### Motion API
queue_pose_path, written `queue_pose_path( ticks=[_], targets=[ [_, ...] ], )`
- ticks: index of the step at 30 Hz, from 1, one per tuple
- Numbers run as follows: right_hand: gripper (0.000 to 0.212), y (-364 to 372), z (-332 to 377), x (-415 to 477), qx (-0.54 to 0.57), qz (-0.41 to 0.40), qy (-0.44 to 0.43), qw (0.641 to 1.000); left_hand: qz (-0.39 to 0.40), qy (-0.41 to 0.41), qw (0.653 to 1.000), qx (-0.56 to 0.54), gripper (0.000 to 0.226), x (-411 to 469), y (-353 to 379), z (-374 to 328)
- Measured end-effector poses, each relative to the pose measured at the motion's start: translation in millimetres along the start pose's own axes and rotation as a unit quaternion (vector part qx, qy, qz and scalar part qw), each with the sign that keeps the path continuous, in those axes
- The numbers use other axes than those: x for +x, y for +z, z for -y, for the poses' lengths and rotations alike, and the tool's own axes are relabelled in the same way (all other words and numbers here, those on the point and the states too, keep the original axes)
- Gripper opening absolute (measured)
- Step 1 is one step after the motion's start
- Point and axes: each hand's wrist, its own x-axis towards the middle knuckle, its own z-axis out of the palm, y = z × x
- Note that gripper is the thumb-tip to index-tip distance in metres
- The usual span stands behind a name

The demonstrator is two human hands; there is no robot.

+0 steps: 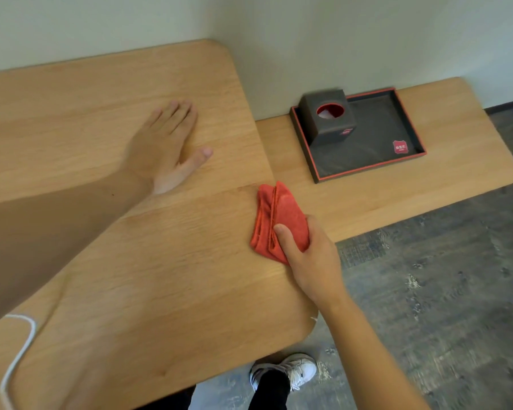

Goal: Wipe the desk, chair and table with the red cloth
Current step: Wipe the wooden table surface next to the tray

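Note:
The folded red cloth (274, 216) lies on the right edge of the light wooden desk (148, 261). My right hand (308, 255) grips the cloth's near end, thumb on top, fingers wrapped around its right side. My left hand (166, 146) rests flat on the desk top farther back and to the left, palm down, fingers spread, holding nothing. A lower wooden table (397, 184) adjoins the desk on the right, against the wall. No chair is in view.
A dark tray with a red rim (409, 125) sits on the lower table, holding a dark tissue box (332, 122) at its back left corner. A white cord (18, 350) loops over the desk's near left. Grey floor and my shoe (293, 369) lie below.

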Motion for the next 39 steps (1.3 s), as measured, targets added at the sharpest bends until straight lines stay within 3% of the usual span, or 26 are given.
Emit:
queue_pose_path(
  ticks=[8, 14, 18, 23, 25, 28, 32, 34, 36, 38, 39],
  targets=[
    [0.024, -17.5, -19.8, -42.0, -0.013, 0.012, 0.014, 1.0, -0.002, 0.003, 1.0, -0.029, 0.1, -2.3, -0.2, -1.3],
    [0.049, -31.4, -23.5, -68.7, -0.049, -0.005, 0.05, 0.998, -0.013, 0.006, 0.999, -0.047, 0.099, -2.9, 2.0, 1.0],
    [0.051, -37.7, -10.7, -64.1, -0.066, -0.025, 0.092, 0.993, -0.04, 0.003, 0.995, -0.087, 0.091, -7.1, 3.9, 3.3],
    [0.04, -39.2, 30.8, -33.5, 0.11, -0.086, 0.133, 0.981, -0.122, -0.004, 0.986, -0.117, 0.056, -15.6, 6.6, 2.2],
    [0.037, -36.0, 54.3, -20.1, 0.225, -0.061, 0.157, 0.96, -0.135, 0.001, 0.982, -0.131, 0.04, -16.5, 8.1, 2.0],
    [0.042, -31.0, 86.1, -8.6, 0.389, 0.026, 0.206, 0.897, -0.138, -0.005, 0.969, -0.204, 0.027, -24.2, 7.1, -2.7],
    [0.085, -32.3, 109.4, -9.6, 0.482, 0.17, 0.203, 0.835, -0.111, -0.069, 0.906, -0.403, 0.039, -40.4, -16.2, -40.7],
    [0.087, -38.9, 115.0, -13.8, 0.49, 0.218, 0.189, 0.823, 0.002, -0.101, 0.802, -0.588, 0.043, -46.3, -41.9, -71.5],
    [0.086, -49.8, 120.2, -20.3, 0.484, 0.254, 0.188, 0.816, 0.126, -0.102, 0.712, -0.683, 0.06, -55.8, -65.0, -95.7],
    [0.086, -64.5, 121.0, -29.9, 0.463, 0.28, 0.195, 0.818, 0.189, -0.059, 0.683, -0.703, 0.063, -73.7, -80.3, -111.4],
    [0.085, -72.6, 120.0, -36.0, 0.453, 0.287, 0.194, 0.821, 0.189, -0.028, 0.686, -0.702, 0.053, -83.4, -86.3, -116.6]
  ],
)
